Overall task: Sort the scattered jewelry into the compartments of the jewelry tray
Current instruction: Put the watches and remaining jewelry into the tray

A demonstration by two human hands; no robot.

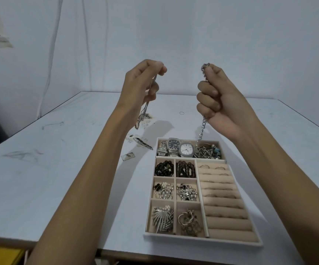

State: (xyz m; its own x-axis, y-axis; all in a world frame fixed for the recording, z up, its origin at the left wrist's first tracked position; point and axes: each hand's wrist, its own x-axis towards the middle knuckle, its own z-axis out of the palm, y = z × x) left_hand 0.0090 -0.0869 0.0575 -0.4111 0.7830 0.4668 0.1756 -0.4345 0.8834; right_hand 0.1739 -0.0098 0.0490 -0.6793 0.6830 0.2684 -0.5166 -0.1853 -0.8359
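Note:
A beige jewelry tray (pixel 202 240) lies on the white table, its compartments holding watches (pixel 181 149), bead bracelets, earrings, brooches and rings on padded rolls. Raised above the table, my left hand (pixel 142 87) pinches a thin silver necklace (pixel 145 109) whose lower end hangs to the table left of the tray. My right hand (pixel 215 98) grips a chunky silver chain (pixel 201 129). One end of the chain sticks out above my fist; the other dangles down to the tray's top right compartment.
Loose pieces lie left of the tray's far end: a dark elongated piece (pixel 143 144), a small square piece (pixel 128 156) and small bits. A thin ring (pixel 181 113) lies farther back. The table's front edge is close; a white wall stands behind.

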